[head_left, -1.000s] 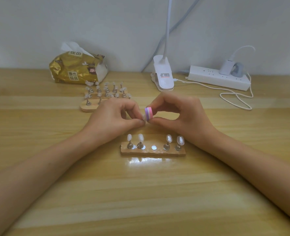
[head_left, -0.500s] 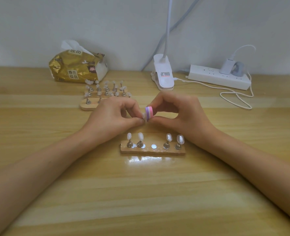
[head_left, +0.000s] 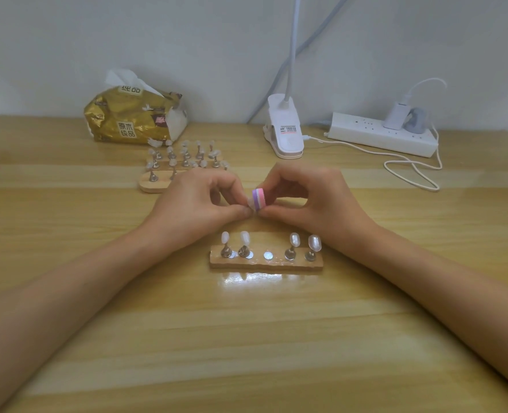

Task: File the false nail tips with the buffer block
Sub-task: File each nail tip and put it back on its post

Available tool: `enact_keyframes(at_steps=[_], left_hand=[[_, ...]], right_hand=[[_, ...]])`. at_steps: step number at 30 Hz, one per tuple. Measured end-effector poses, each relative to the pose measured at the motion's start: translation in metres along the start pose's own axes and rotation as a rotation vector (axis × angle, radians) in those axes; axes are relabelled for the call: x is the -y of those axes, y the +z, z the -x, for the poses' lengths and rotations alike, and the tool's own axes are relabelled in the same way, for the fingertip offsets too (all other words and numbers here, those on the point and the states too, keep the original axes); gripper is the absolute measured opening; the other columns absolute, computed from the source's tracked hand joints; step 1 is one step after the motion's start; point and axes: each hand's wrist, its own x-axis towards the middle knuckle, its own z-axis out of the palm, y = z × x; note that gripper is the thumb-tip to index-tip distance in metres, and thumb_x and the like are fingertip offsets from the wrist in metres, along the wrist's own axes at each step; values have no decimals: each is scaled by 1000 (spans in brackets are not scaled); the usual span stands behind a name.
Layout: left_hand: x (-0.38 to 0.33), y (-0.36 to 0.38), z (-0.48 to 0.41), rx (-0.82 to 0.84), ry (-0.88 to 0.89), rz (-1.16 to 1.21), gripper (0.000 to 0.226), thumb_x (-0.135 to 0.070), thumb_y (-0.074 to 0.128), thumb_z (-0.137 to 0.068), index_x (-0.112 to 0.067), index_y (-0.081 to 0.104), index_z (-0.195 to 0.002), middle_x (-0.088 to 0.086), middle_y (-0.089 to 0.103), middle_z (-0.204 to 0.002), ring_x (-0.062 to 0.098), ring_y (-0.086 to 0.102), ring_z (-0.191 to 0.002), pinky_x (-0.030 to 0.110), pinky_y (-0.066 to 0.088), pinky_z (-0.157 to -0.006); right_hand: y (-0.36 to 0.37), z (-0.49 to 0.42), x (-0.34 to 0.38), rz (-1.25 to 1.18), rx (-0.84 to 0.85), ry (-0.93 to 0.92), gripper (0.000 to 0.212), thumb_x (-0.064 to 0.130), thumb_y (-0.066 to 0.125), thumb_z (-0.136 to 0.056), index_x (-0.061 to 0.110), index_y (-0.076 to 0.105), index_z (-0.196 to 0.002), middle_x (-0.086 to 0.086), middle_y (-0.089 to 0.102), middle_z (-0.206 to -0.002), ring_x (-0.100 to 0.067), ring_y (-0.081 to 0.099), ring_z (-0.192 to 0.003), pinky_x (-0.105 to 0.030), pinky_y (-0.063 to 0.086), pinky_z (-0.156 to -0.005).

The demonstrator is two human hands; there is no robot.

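Observation:
My right hand (head_left: 312, 201) pinches a small pink-and-purple buffer block (head_left: 259, 198) between thumb and forefinger. My left hand (head_left: 199, 204) pinches a clear false nail tip (head_left: 251, 203) that touches the block's left face. Both hands hover above a wooden holder strip (head_left: 266, 263) near the table's middle. On the strip stand several clear nail tips (head_left: 314, 242) on metal pegs, and its middle spot (head_left: 268, 255) is a bare metal disc.
A second wooden stand (head_left: 157, 183) with several nail tips sits behind my left hand. A gold tissue pack (head_left: 133, 120) lies at the back left. A white clip lamp (head_left: 285, 132), a power strip (head_left: 381, 134) and a looped white cable (head_left: 413, 171) lie at the back right.
The hands stay pinched together at the same spot. The buffer block has turned slightly against the nail tip, showing more of its purple face.

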Motion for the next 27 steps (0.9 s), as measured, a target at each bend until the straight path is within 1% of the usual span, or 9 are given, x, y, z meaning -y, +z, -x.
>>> enact_keyframes(at_steps=[3,6,10,13,16,20,23,27], left_hand=[[-1,0,0,2,6,-3,18,-27,82,-73,-30,66,-66,-24,60,-59,3,44,-53,27,35,-59],[0,0,0,-1,-3,-1,15,-26,83,-74,-27,69,-68,-24,61,-60,4,44,-54,27,36,-61],[-1,0,1,4,2,7,16,-28,82,-73,-28,67,-67,-24,61,-61,5,45,-55,27,37,-59],[0,0,0,-5,-2,6,15,-26,82,-73,-27,68,-68,-24,62,-61,5,46,-55,27,38,-61],[0,0,1,2,6,3,17,-25,82,-74,-29,67,-67,-25,60,-58,3,45,-52,26,35,-59],[1,0,0,-3,7,8,15,-25,83,-74,-26,69,-68,-24,62,-61,3,46,-54,27,37,-60],[1,0,0,1,20,6,19,-24,82,-75,-28,66,-66,-24,60,-59,3,45,-52,26,34,-58],[1,1,1,-6,9,3,17,-25,83,-76,-26,68,-68,-25,59,-56,3,45,-51,26,33,-57]], right_hand=[[1,0,0,13,-18,-44,13,6,78,-86,-2,68,-87,-7,74,-87,-18,72,-83,-31,59,-87],[1,-1,-1,2,11,-6,14,5,78,-85,-3,67,-88,-7,74,-87,-16,72,-84,-34,59,-88],[0,0,-1,18,-1,-59,12,7,78,-87,-1,68,-88,-5,74,-88,-16,72,-85,-31,59,-88],[1,-1,-2,14,9,-20,12,6,77,-87,-2,68,-88,-5,74,-87,-15,72,-84,-35,59,-88],[2,0,-2,32,-23,-61,11,8,76,-89,0,69,-88,-4,74,-87,-17,72,-85,-33,58,-87],[1,-1,-3,34,1,-29,12,6,77,-88,-2,68,-87,-7,74,-87,-18,71,-83,-36,58,-86],[2,-1,-2,45,-12,-77,12,8,77,-88,0,68,-87,-5,74,-87,-17,71,-84,-33,58,-87],[2,-1,-3,40,-4,-50,12,7,77,-88,-1,68,-86,-6,74,-86,-17,71,-83,-35,59,-86]])
